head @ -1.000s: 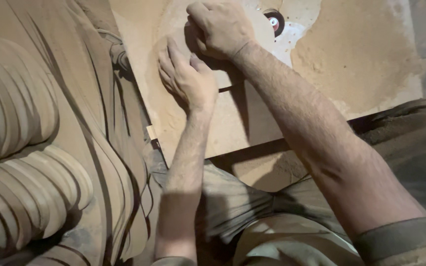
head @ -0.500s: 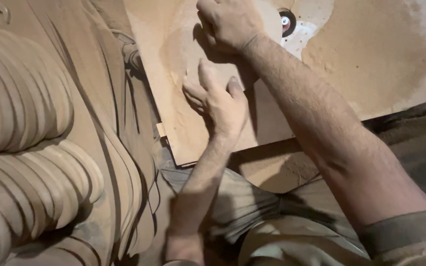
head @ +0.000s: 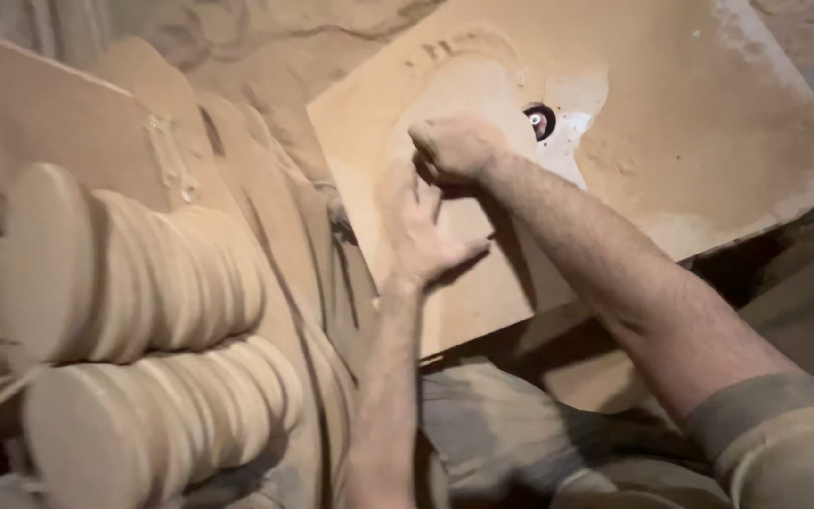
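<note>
My right hand [head: 459,146] is curled into a fist and presses down on a pale flat wooden piece [head: 482,90] lying on a dusty tan table board [head: 708,141]. Just right of that hand, a small round cutter with a dark rim [head: 541,121] pokes up through the board. My left hand [head: 416,231] hovers just below the right one, palm turned sideways, fingers apart and holding nothing. Both forearms are bare and dusted with sawdust.
Two stacks of round wooden discs [head: 134,264] [head: 162,415] lie on their sides at the left, coated in dust. Flat boards [head: 77,123] lean behind them. Sawdust covers the floor at the top [head: 266,38]. My lap and trousers [head: 511,434] fill the bottom.
My left hand slid off the wooden piece, drew back toward me, then rose beside the right hand with fingers spread. The right hand stayed on the piece near the cutter.
</note>
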